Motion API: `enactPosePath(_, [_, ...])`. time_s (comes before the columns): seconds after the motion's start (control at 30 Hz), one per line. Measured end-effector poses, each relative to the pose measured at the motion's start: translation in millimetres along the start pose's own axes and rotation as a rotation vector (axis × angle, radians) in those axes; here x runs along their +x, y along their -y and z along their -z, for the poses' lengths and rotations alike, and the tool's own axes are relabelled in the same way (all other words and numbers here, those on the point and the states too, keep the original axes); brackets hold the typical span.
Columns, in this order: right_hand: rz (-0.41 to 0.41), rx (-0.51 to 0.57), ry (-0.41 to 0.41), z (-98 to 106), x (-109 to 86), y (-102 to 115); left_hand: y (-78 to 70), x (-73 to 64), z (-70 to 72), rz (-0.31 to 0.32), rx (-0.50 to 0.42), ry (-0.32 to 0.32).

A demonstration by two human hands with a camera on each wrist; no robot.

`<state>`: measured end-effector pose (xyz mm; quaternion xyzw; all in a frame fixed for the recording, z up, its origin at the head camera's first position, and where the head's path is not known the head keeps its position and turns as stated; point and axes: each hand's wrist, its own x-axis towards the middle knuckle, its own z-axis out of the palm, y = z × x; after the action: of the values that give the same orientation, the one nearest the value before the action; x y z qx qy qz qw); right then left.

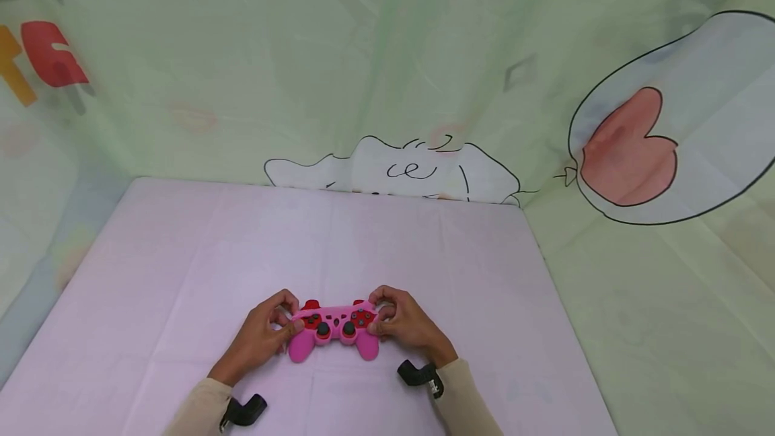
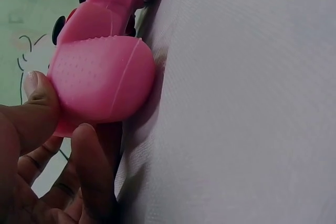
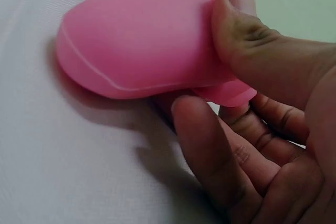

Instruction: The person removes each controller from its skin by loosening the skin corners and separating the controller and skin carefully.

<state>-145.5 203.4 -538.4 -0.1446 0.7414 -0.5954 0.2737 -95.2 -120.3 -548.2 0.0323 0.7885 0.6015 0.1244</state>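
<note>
A red game controller [image 1: 362, 318] in a pink rubbery cover [image 1: 301, 348] lies near the front middle of the table, its sticks and buttons facing up. My left hand [image 1: 259, 334] pinches the cover at the controller's left side, thumb on top. At the other side my right hand [image 1: 413, 323] holds the cover's edge between thumb and curled fingers. In the right wrist view a flap of the pink cover [image 3: 231, 94] stands away beneath the grip. From the left wrist, the rounded left grip [image 2: 105, 80] shows, with the thumb pressed on the pink cover.
The table [image 1: 290, 247] wears a pale pinkish cloth. Green printed curtains [image 1: 339, 52] rise behind it and at both sides, with a balloon-and-heart drawing [image 1: 630, 147] on the right. A black wrist mount [image 1: 245, 411] sits on the left sleeve, another mount [image 1: 418, 374] on the right.
</note>
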Motion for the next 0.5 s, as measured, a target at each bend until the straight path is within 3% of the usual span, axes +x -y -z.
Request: enactPosePath(0.5, [0.047,-0.002,0.070,3.3,2.6,-1.7,0.9,-2.5,-0.7,-0.011,-0.016,0.006])
